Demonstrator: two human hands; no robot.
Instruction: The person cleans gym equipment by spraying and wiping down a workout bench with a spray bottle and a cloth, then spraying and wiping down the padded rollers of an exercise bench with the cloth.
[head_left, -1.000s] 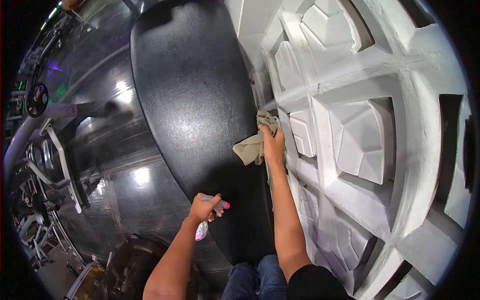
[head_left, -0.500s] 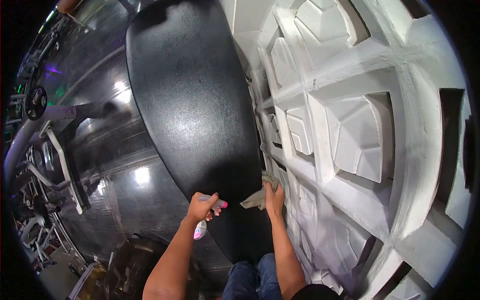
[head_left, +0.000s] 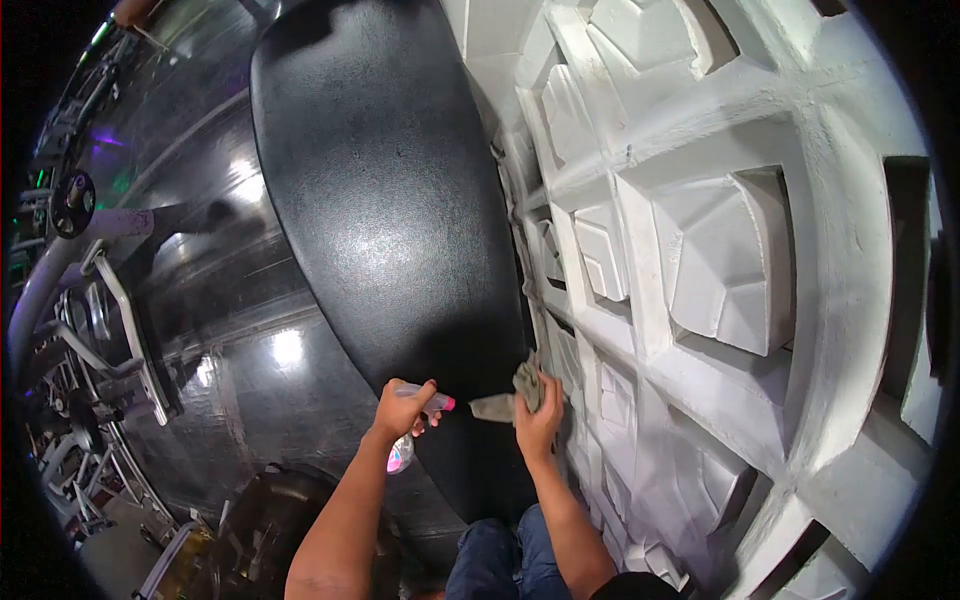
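White lattice wall (head_left: pixel 840 240), dark glossy floor (head_left: pixel 245 300), metal frames (head_left: pixel 125 310), possibly for exercise

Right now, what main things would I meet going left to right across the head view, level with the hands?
Silver tubular metal frame, left hand holding clear plastic spray bottle, right hand holding grey-green fabric cloth, white moulded wall.

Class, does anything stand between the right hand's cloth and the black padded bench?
Nothing visible: the right hand holds the cloth over the padded bench; the left hand, gripping a spray bottle, is beside it.
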